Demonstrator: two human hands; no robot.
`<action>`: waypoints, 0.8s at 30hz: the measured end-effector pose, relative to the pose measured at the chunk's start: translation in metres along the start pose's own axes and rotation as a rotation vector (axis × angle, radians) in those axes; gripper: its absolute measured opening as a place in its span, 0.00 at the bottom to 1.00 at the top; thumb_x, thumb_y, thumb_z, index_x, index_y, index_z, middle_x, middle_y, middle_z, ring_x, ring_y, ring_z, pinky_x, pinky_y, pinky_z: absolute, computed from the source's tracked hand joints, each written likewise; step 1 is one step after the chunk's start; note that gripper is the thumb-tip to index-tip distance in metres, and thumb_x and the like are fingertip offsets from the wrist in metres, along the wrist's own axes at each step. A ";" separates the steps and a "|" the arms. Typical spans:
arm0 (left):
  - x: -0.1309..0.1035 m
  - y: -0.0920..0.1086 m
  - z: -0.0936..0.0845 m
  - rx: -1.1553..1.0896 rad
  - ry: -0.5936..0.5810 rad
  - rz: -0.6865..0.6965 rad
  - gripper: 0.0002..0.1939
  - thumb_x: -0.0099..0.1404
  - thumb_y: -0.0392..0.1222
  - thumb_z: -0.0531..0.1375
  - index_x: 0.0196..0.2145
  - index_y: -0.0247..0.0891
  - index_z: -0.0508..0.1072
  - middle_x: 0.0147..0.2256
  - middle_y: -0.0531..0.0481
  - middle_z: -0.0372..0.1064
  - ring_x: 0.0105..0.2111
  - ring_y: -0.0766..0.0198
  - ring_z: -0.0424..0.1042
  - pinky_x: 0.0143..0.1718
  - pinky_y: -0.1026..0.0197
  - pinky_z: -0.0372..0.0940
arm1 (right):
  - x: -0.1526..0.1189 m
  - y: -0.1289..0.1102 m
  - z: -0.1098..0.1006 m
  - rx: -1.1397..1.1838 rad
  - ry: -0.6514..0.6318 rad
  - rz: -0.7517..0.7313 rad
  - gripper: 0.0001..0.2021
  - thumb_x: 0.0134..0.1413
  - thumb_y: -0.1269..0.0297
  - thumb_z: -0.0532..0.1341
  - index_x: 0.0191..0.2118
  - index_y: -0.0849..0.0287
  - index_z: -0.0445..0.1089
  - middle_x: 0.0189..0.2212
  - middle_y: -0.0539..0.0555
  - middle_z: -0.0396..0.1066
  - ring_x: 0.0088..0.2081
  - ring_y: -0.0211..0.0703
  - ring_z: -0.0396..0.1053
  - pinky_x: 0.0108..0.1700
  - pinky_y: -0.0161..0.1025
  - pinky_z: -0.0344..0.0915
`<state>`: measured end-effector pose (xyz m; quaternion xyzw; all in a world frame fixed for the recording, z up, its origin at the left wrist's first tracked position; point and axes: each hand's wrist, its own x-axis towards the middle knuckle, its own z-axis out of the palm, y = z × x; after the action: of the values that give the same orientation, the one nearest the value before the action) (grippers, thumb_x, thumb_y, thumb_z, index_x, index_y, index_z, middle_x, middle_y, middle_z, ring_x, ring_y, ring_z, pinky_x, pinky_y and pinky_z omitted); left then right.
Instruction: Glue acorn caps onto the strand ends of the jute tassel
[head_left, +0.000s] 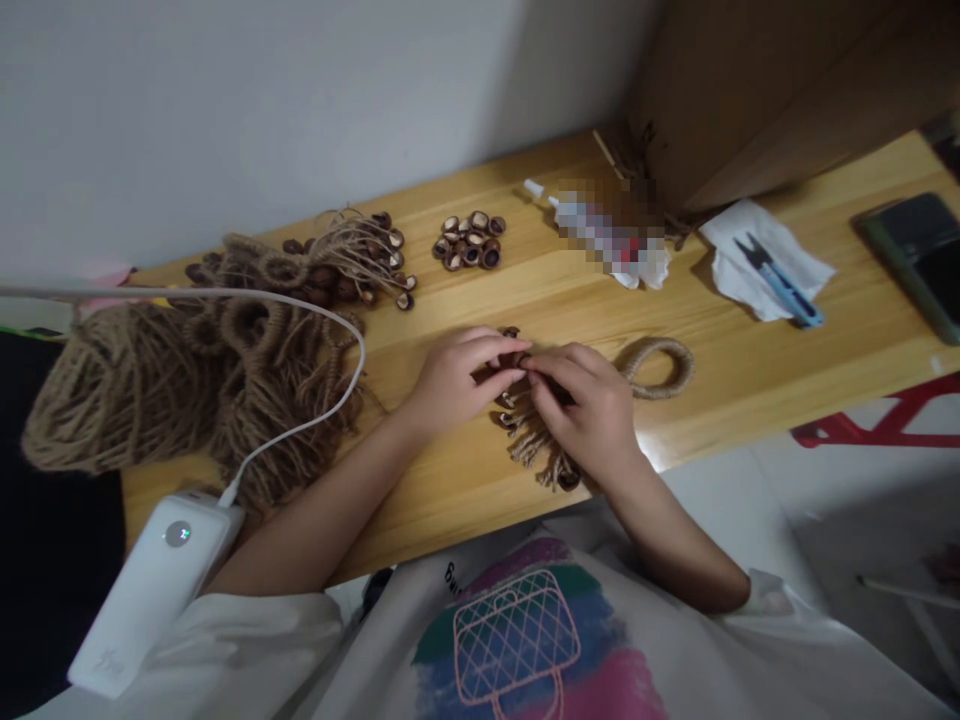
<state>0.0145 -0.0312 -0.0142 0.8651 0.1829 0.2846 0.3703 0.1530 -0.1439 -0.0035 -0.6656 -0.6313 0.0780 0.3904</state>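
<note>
My left hand (466, 378) and my right hand (589, 408) meet fingertip to fingertip over the table. Between them is a small dark brown nut shell (513, 360), pinched by the fingers and partly covered by them. Below my right hand lie short tan twine cords (536, 445), several with brown shells at their ends; the hand hides part of them. A twine-wrapped ring (660, 368) rests just right of my right hand, apart from its fingers.
A cluster of hollow brown shells (470, 240) sits behind my hands. At left are a twine bundle (120, 390), corded rings (251, 330) and a white power bank (154, 590) with a cable. Blue snips (780, 280) lie on tissue at right, near a blurred tube, a phone (919, 255) and a cardboard box (780, 90).
</note>
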 end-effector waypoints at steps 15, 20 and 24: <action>0.000 0.000 0.000 0.010 0.001 -0.004 0.11 0.60 0.37 0.62 0.41 0.34 0.75 0.33 0.46 0.74 0.30 0.67 0.71 0.34 0.64 0.66 | -0.002 -0.002 0.000 -0.006 0.068 0.031 0.07 0.55 0.70 0.58 0.39 0.58 0.70 0.34 0.53 0.75 0.34 0.42 0.72 0.37 0.40 0.67; 0.001 0.000 0.000 0.013 -0.008 -0.003 0.11 0.61 0.38 0.62 0.41 0.33 0.75 0.33 0.46 0.74 0.31 0.67 0.71 0.34 0.63 0.66 | -0.002 -0.002 0.000 -0.012 0.068 0.035 0.06 0.55 0.70 0.58 0.39 0.60 0.71 0.34 0.54 0.76 0.35 0.42 0.73 0.38 0.39 0.68; 0.001 0.001 0.000 0.011 -0.014 -0.016 0.11 0.61 0.38 0.62 0.42 0.35 0.75 0.33 0.47 0.74 0.31 0.67 0.71 0.34 0.63 0.66 | -0.001 -0.002 0.000 -0.005 0.049 0.038 0.07 0.56 0.70 0.57 0.39 0.58 0.71 0.34 0.53 0.76 0.35 0.43 0.73 0.39 0.40 0.68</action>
<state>0.0149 -0.0313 -0.0132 0.8676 0.1889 0.2743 0.3692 0.1514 -0.1455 -0.0026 -0.6802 -0.6090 0.0676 0.4024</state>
